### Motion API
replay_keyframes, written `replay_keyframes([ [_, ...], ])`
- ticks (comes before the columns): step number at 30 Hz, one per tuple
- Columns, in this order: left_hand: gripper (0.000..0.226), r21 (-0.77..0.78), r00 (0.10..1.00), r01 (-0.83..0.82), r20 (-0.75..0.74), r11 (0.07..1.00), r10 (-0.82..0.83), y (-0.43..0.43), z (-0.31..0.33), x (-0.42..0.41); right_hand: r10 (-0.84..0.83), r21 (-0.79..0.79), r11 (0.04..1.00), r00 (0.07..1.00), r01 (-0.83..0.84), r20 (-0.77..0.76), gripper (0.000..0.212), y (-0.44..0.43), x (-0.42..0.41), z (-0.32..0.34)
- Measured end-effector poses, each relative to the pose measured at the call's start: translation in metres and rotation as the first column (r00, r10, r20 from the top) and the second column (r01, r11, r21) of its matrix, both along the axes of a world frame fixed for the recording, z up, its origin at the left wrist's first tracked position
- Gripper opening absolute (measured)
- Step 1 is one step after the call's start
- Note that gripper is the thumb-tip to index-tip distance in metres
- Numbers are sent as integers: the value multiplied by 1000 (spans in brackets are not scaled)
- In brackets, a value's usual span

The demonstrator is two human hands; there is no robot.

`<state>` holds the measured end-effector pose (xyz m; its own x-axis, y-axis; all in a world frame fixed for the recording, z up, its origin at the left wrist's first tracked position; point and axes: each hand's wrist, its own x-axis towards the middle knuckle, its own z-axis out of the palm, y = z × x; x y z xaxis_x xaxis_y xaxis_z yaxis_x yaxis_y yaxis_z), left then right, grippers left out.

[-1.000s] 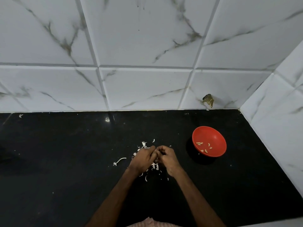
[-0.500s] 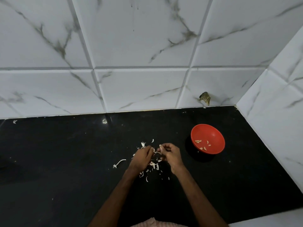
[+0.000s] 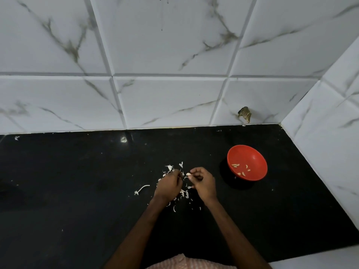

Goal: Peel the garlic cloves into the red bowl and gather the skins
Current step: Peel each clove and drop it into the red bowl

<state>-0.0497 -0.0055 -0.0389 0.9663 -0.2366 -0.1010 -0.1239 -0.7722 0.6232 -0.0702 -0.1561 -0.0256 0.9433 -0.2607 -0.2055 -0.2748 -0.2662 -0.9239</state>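
My right hand (image 3: 204, 182) pinches a small pale garlic clove (image 3: 188, 174) between thumb and fingertips, just above the black counter. My left hand (image 3: 168, 186) hovers close beside it with curled fingers; what it holds is hidden. White garlic skins (image 3: 183, 193) lie scattered under and around both hands, and a long stem piece (image 3: 142, 189) lies to their left. The red bowl (image 3: 256, 171) stands to the right of my right hand with several peeled cloves (image 3: 240, 168) inside.
The black counter (image 3: 77, 191) ends at a white marble-tiled wall (image 3: 165, 101) behind and another tiled wall (image 3: 330, 142) on the right. A brownish scrap (image 3: 245, 114) sticks to the back wall near the corner. A stray skin (image 3: 17, 138) lies far left.
My hands, pressed together over the skins a second ago, have drawn slightly apart. The clove now shows at my right fingertips. The camera has tilted a little.
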Motion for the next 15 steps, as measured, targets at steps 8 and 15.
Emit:
replay_keyframes([
  [8, 24, 21, 996, 82, 21, 996, -82, -4, 10, 3, 165, -215, 966, 983, -145, 77, 13, 5, 0, 5],
  [15, 27, -147, 999, 15, -41, 989, -21, -5, 10, -2, 146, -95, 985, 988, -142, 42, 16, 6, 0, 4],
])
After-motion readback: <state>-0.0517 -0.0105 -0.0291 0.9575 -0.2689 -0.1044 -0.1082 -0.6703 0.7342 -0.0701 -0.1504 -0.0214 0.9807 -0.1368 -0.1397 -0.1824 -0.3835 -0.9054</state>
